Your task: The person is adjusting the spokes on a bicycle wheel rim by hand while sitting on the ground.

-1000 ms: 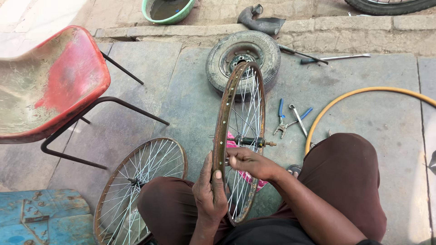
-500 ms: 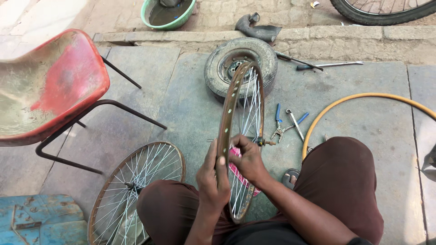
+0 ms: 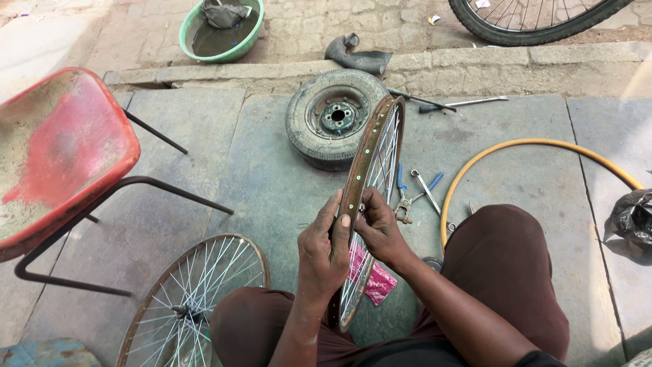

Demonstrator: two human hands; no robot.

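Note:
A rusty spoked bicycle rim stands upright, edge-on, between my knees. My left hand grips the rim's near part from the left, thumb pressed on its outer edge. My right hand sits on the rim's right side, fingers pinched among the spokes near the rim; what they pinch is hidden. A pink plastic packet lies on the stone under the rim.
A second spoked wheel lies flat at lower left. A small tyre with hub, blue-handled pliers, long metal tools, a yellow hoop, a red chair, a green basin, a black bag.
My hands have slid along the rim toward its near edge, and the right hand has closed in beside the left. The view has shifted slightly.

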